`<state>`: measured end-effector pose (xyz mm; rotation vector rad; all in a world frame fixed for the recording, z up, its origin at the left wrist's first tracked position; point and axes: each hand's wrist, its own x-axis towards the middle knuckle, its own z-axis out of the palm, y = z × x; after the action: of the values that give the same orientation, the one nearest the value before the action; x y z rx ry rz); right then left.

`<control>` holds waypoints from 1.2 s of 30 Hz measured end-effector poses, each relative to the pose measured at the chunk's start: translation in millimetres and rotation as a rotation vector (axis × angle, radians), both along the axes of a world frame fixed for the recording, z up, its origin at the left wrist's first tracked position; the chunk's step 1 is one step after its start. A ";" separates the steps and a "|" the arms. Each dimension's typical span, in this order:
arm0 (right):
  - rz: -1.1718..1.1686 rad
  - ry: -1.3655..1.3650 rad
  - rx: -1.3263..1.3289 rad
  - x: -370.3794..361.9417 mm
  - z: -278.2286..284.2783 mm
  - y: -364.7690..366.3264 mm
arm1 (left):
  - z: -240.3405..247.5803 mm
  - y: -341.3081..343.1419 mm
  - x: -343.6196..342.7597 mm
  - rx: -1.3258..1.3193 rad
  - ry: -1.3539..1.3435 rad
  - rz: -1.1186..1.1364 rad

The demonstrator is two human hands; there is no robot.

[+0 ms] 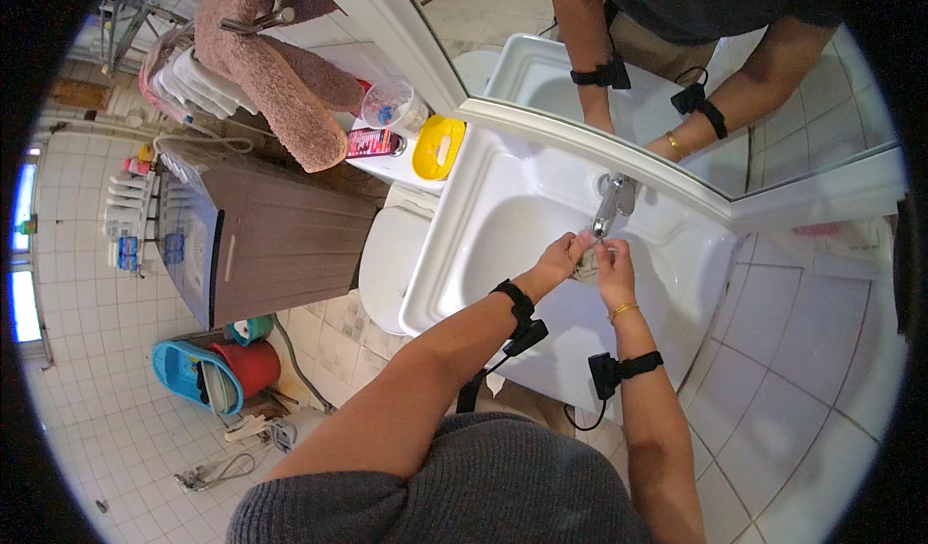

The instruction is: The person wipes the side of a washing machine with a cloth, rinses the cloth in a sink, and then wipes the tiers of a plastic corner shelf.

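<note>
Both hands meet over the white washbasin (493, 244), just below the spout of the chrome faucet (607, 204). My left hand (559, 262) has its fingers drawn together close to the spout tip. Right beside it, my right hand (616, 272) is closed in a pinch, its fingertips almost touching the left ones. A small beige, crumpled-looking thing (587, 268) shows between and below the hands; its kind is too small and too covered to tell. Whether water is running cannot be made out.
A framed mirror (580, 61) rises behind the basin. Left of it stand a yellow soap dish (438, 150), a clear plastic cup (394, 104) and a toilet (394, 264). A pink towel (261, 71) hangs above a washing machine (280, 230). Tubs (246, 370) sit farther left.
</note>
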<state>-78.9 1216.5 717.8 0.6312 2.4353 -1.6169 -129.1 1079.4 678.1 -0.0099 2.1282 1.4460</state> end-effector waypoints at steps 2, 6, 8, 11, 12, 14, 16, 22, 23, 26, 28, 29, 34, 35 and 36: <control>-0.012 0.038 -0.007 1.3 -15.3 14.5 | 24.5 7.3 6.6 0.086 -0.145 0.034; -0.051 0.169 0.013 4.2 -46.5 30.8 | 45.9 20.6 12.6 0.365 -0.248 0.059; -0.123 -0.146 -0.245 -1.8 9.3 3.3 | 46.9 11.3 14.8 0.399 -0.204 0.130; -0.217 -0.394 -0.532 3.3 36.0 -3.3 | 55.9 22.0 14.3 0.485 -0.119 0.288; -0.216 -0.395 -0.532 4.2 35.1 -2.8 | 59.8 24.4 14.1 0.519 -0.071 0.402; -0.095 -0.461 -0.705 5.5 33.6 0.1 | 63.8 24.4 12.3 0.499 -0.168 0.341; -0.144 -0.380 -0.697 5.4 27.7 -0.8 | 67.8 24.8 11.9 0.476 -0.267 0.279; -0.096 -0.157 -0.408 -2.6 -2.6 -3.9 | 40.9 21.9 17.0 0.396 -0.315 0.341; -0.025 -0.095 -0.267 -2.7 -5.0 -3.1 | 37.1 22.2 19.5 0.363 -0.320 0.341; -0.043 -0.140 -0.197 1.3 8.5 -0.9 | 38.8 28.6 23.0 0.337 -0.255 0.355; -0.137 -0.135 -0.296 3.0 14.0 -10.0 | 39.7 30.6 21.7 0.343 -0.182 0.372; -0.231 -0.130 -0.395 2.5 19.3 -15.4 | 37.9 29.7 18.9 0.397 -0.154 0.379; -0.157 -0.329 -0.755 4.8 44.8 -2.5 | 54.7 25.2 13.8 0.432 -0.210 0.285; -0.064 -0.340 -0.910 6.8 40.3 2.9 | 61.2 25.6 14.4 0.452 -0.231 0.282; -0.066 -0.340 -0.909 8.7 35.4 5.6 | 64.1 26.1 15.0 0.472 -0.251 0.279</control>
<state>-70.2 1222.1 753.1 0.7183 1.2454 -2.1497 -114.2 1105.5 742.2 -0.3034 1.5915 1.9655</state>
